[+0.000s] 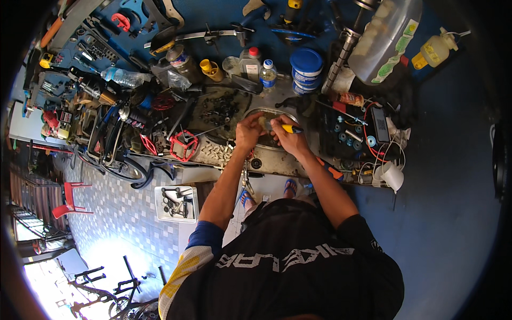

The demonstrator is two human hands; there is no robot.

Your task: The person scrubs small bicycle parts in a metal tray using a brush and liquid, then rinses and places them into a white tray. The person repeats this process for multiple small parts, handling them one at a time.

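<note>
Both my hands are raised close together over an oval metal tray point(290, 116) on the cluttered workbench. In my right hand point(289, 140) is a tool with a yellow-and-black handle point(292, 129); its working end is hidden by the fingers. My left hand point(248, 132) is closed in a pinch just left of it, fingertips turned toward the right hand. Whatever small piece sits between those fingers is too small to make out. Left of the tray, several small dark parts point(221, 106) lie spread on a dark mat.
Red pedals point(184, 146) and a bike chain point(216, 153) lie left of my hands. Behind stand a blue tub point(306, 66), a small bottle point(268, 73) and a grey red-capped container point(250, 63). Rightward are a phone point(381, 125) and white cup point(390, 175). A white bin point(176, 204) stands below.
</note>
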